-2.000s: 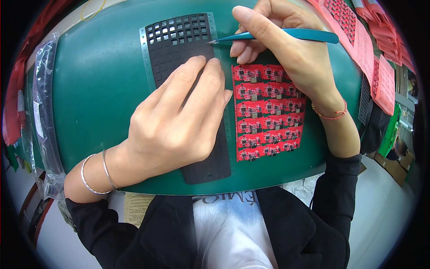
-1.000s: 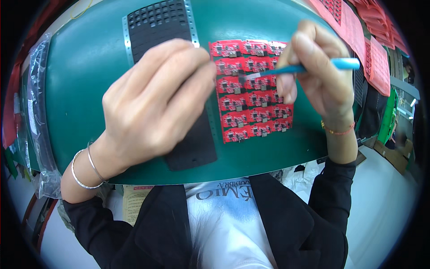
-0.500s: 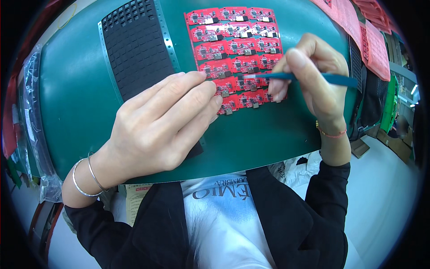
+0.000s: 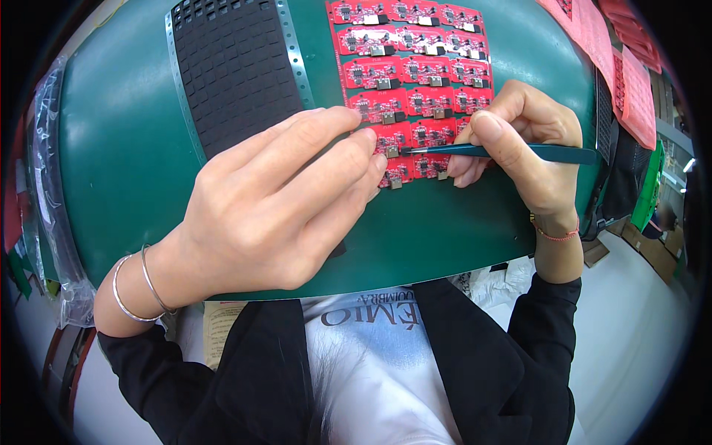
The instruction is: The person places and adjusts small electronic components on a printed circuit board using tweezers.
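Red circuit-board panel (image 4: 425,70) under teal tweezers (image 4: 461,150) pinched in right hand (image 4: 530,137).

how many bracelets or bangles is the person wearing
3: two silver bangles on the left wrist and one red bracelet on the right wrist. Any under the sleeves would be hidden.

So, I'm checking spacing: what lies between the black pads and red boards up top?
A pale holed strip, then green tabletop, in the head view.
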The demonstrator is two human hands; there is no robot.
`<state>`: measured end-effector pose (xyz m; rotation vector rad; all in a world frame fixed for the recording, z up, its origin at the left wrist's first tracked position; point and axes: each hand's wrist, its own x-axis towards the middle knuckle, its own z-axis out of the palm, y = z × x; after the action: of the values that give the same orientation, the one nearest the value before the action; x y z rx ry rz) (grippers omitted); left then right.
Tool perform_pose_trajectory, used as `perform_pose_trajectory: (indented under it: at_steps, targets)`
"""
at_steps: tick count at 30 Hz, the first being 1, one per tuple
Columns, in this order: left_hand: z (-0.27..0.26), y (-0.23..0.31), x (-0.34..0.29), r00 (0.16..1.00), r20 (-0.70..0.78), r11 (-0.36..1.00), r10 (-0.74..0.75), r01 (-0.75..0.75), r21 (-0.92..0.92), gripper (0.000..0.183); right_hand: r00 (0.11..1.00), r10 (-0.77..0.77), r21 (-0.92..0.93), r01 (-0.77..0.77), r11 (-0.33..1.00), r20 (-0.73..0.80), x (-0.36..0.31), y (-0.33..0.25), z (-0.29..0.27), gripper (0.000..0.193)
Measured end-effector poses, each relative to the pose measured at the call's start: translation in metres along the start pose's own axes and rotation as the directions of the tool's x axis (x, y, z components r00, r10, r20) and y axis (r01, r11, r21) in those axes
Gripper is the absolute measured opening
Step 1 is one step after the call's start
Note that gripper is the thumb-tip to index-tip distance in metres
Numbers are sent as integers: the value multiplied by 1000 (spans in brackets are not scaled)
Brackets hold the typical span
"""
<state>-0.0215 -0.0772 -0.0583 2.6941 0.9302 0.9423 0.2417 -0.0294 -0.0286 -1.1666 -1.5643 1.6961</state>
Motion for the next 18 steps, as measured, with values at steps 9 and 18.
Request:
perform_pose_trajectory:
  at_steps: [9, 18]
  targets:
    - [3, -1, -1, 1000, -23, 1000, 7, -7, -6, 31, 1000, -6, -39, 6, 999, -3, 1, -1, 2, 19]
    - [4, -3, -3, 999, -37, 1000, 20, -20, -5, 31, 1000, 5, -68, -7, 998, -24, 1, -3, 3, 19]
